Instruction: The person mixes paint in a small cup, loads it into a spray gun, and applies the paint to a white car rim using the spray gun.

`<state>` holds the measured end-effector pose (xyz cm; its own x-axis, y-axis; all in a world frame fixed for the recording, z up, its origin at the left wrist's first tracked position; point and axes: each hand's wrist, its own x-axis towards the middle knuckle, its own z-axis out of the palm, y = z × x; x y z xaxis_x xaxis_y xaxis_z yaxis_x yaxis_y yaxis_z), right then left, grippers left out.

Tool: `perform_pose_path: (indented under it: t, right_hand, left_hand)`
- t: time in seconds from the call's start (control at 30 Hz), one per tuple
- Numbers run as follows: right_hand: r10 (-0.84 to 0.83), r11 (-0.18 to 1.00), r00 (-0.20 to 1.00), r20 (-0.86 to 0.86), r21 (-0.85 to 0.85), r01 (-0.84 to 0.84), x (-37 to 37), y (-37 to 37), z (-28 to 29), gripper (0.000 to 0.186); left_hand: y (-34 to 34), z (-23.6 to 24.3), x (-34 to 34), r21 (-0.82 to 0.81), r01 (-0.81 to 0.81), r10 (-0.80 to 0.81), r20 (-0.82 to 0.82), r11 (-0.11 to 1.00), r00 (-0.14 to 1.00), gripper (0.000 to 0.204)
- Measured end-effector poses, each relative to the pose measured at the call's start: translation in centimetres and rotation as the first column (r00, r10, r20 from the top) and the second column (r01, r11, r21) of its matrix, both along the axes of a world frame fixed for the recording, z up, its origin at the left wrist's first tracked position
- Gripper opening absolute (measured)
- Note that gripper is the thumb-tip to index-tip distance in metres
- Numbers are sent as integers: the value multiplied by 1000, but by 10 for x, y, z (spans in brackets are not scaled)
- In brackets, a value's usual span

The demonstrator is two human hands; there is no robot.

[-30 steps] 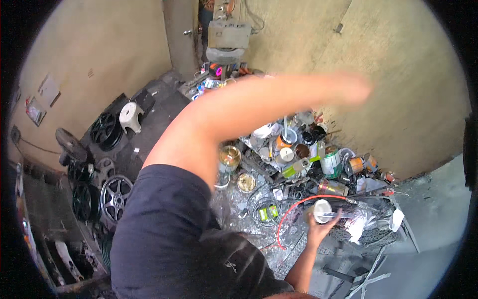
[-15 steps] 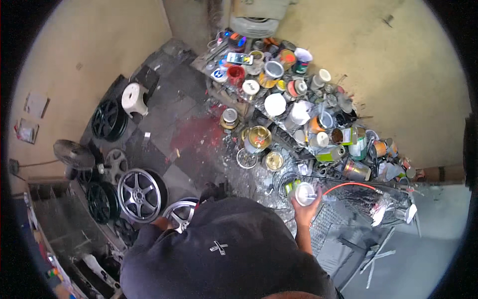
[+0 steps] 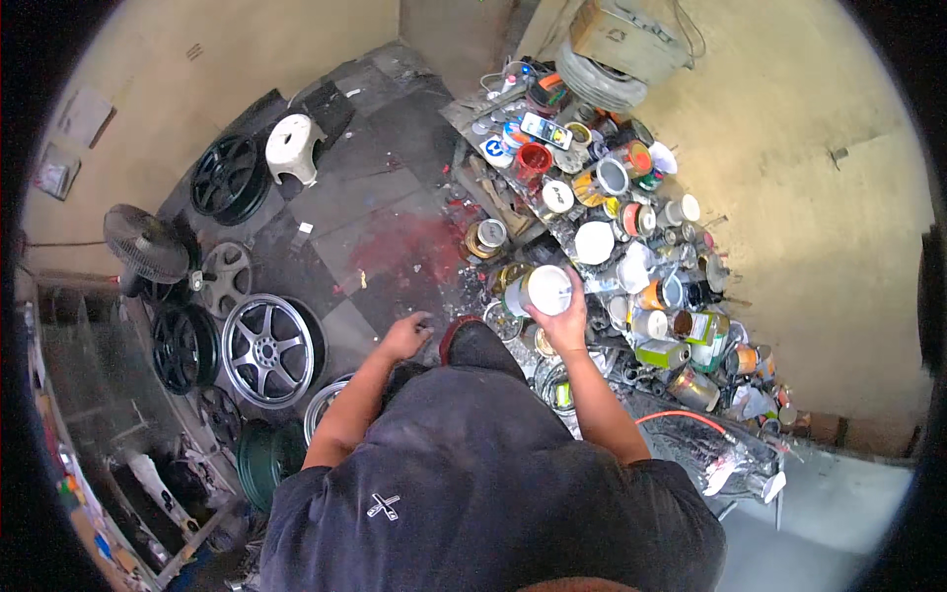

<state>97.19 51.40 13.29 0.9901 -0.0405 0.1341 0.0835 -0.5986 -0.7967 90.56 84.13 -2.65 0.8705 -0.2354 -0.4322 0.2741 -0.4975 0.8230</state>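
My right hand (image 3: 565, 321) is wrapped round the side of a white-topped tub (image 3: 547, 288), held above the floor beside the crowded bench. Its top shows white, and I cannot tell whether that is a lid or contents. Behind the tub, a yellowish can (image 3: 508, 278) is partly hidden. My left hand (image 3: 405, 336) hangs over the dark floor to the left of my knee, fingers loosely apart and nothing visible in them. Close to that side stands a silver spoked wheel rim (image 3: 268, 350).
Paint cans, cups and jars crowd the bench (image 3: 552, 222) on the right, with a phone (image 3: 546, 130) among them. An orange hose (image 3: 681, 418) curves at lower right. Left are black wheel rims (image 3: 229, 180), a white stool (image 3: 293, 148) and a fan (image 3: 146, 244).
My right hand has moved forward and left with the tub. My left hand has come away from beside the wheel rims, forward and right. The whole view has shifted.
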Motion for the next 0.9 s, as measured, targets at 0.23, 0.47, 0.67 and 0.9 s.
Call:
perform_pose_path:
  t: [0.23,0.47,0.67,0.9]
  right_hand:
    - [40,997,999,35,71,-43,90,36,-24,102]
    - [62,998,993,-103,20,-60,165,37,-45,102]
    - [136,991,984,-115,6,-136,246,38,-58,100]
    - [102,993,971,-217,-26,-111,335,59,-73,100]
  left_hand:
    - [55,-47,-21,201,204,-147,-264,958,953,54]
    - [145,-42,59,393,349,-192,-385,851,903,62]
    - [145,-5,259,418,246,-245,-57,874,968,46]
    - [91,109,460,401,156,-235,156,903,959,24]
